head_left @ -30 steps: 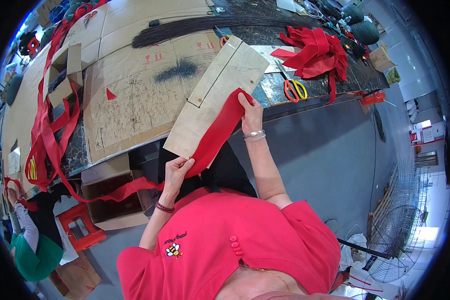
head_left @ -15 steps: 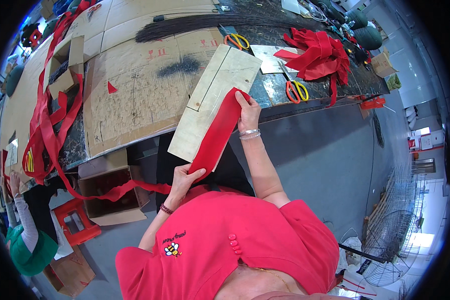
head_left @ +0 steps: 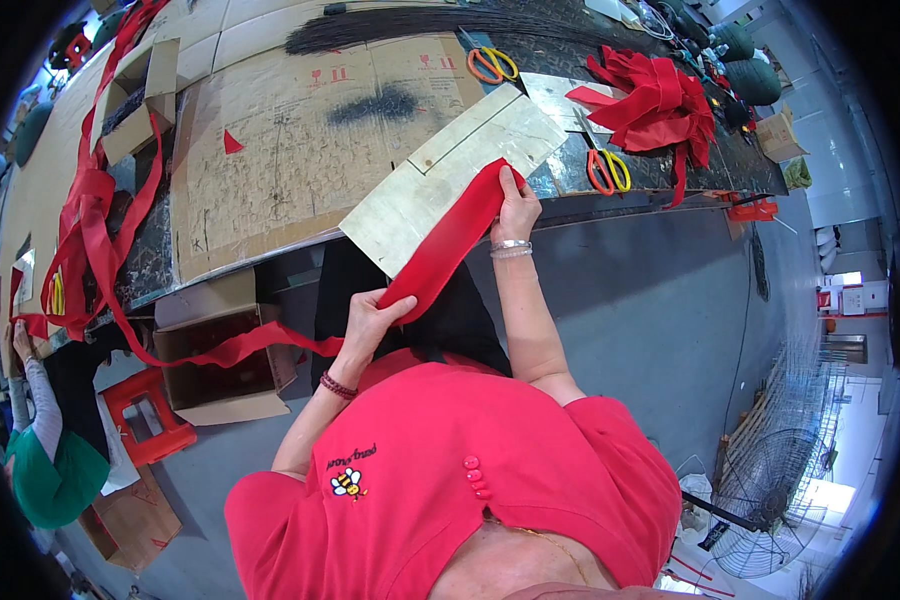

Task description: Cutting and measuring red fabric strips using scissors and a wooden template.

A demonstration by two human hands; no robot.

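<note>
- Red ribbon [head_left: 448, 243]: a wide band stretched taut between both hands, running from the near edge of the pale board [head_left: 450, 165] down off the table's near edge to the person's lap; its tail trails on leftward past the open cardboard box [head_left: 220, 365] and up onto the left end of the table.
- Right hand [head_left: 516, 205]: closed on the ribbon's upper end, pressing it against the board's near edge; the fingertips are hidden behind the ribbon.
- Left hand [head_left: 370, 320]: pinches the ribbon's lower end, thumb on top, below the table edge; whether the other fingers wrap fully round cannot be made out.
- Table [head_left: 660, 190]: dark-topped, largely covered by flattened cardboard sheets [head_left: 300, 140]; its far edge is cut off by the rim of the view.
- Right end of the table: a heap of cut red ribbon pieces [head_left: 650, 100], with orange-handled scissors [head_left: 606, 170] just beside it near the front edge; a second pair [head_left: 492, 64] lies farther back.
- Under the table: mostly dark; little is legible beyond the box and a red plastic stool [head_left: 145, 415].
- Left margin: another person's sleeve [head_left: 40, 395], partly cut off.
- Open room: bare grey floor [head_left: 660, 330] to the person's right.
</note>
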